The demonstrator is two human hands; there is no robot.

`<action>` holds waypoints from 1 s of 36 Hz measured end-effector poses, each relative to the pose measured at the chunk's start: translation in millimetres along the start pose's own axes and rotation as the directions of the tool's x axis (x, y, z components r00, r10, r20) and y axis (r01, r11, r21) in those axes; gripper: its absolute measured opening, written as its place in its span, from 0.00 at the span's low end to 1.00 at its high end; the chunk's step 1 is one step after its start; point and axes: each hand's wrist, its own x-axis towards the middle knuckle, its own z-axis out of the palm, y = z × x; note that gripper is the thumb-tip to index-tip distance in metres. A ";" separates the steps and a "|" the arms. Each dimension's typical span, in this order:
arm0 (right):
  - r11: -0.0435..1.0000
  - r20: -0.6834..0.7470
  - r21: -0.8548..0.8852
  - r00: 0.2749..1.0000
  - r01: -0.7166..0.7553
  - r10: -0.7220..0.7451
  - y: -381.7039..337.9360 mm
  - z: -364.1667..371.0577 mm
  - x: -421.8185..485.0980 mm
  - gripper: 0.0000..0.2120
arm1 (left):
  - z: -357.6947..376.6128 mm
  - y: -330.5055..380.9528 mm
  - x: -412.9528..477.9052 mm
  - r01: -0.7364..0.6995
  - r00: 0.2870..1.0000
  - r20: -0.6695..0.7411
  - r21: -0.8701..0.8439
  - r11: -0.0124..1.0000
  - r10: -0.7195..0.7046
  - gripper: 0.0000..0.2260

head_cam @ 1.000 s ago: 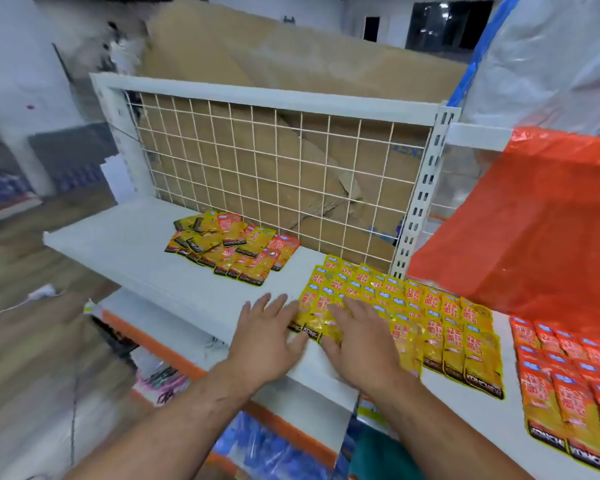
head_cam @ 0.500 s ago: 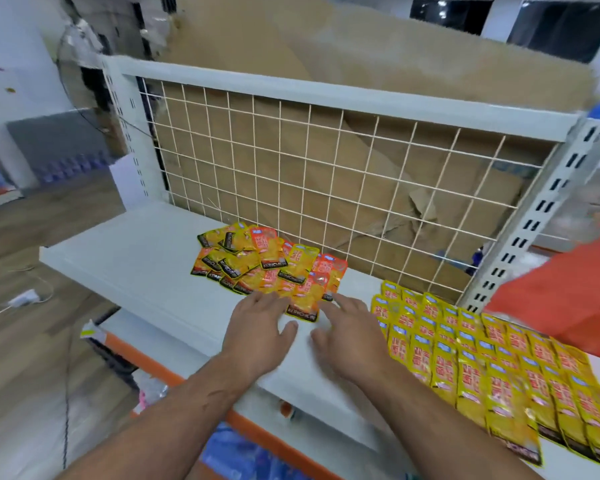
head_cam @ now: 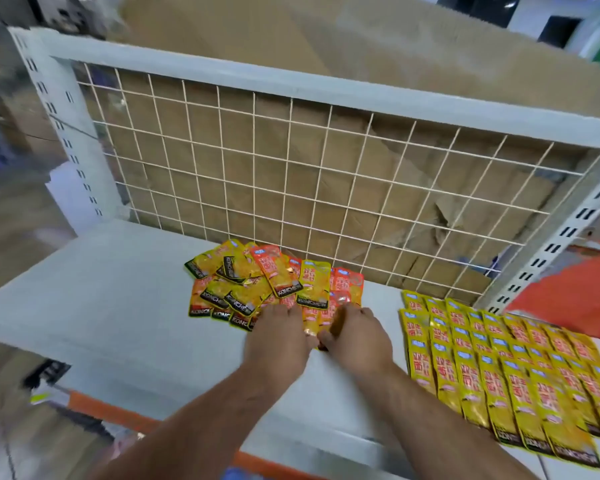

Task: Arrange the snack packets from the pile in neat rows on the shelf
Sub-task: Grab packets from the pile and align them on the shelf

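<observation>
Head camera looks down over both my forearms at the white shelf [head_cam: 101,306]; the pile [head_cam: 257,282] of snack packets, yellow and orange mixed and overlapping at all angles, lies in the middle of the shelf, towards the far side, just in front of the wire grid [head_cam: 291,168]. My left hand [head_cam: 274,337] rests palm down at the near edge of the pile; its fingers [head_cam: 279,313] lie fairly straight and close together, their tips on the nearest packets, gripping nothing that I can see. My right hand [head_cam: 355,336] is just beside it on the right, thumbs almost touching; its fingers are bent over the near right corner of the pile, but motion blur hides whether they pinch a packet or only press on it, so I cannot tell. One yellow packet [head_cam: 310,325] shows in the gap between the two hands. To the right, apart from the pile, the finished rows [head_cam: 482,368] of yellow packets lie flat and overlapping, running from the grid to the near edge; an orange sheet [head_cam: 575,306] covers their far right corner. Brown cardboard [head_cam: 361,46] stands behind the grid; a slotted post [head_cam: 59,126] rises at the shelf's far left corner.
</observation>
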 end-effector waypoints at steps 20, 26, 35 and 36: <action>0.942 0.155 0.190 0.956 -0.277 0.250 2.5 -9.3 -2.5 0.18 | -13.6 18.5 8.5 0.105 0.983 0.169 -0.232 0.967 -0.066 0.08; 0.947 0.132 0.217 0.969 -0.235 0.210 11.0 -12.1 -6.3 0.18 | -12.6 25.5 2.7 0.124 0.986 0.140 -0.260 0.958 -0.090 0.11; 0.900 0.133 0.410 0.986 -0.147 0.100 33.6 -20.0 -16.2 0.17 | -23.7 51.0 -23.2 0.327 0.945 0.142 -0.478 0.815 -0.296 0.08; 0.873 0.144 0.465 0.985 -0.148 0.090 37.5 -21.3 -17.9 0.15 | -25.9 53.9 -27.7 0.368 0.929 0.169 -0.516 0.773 -0.330 0.08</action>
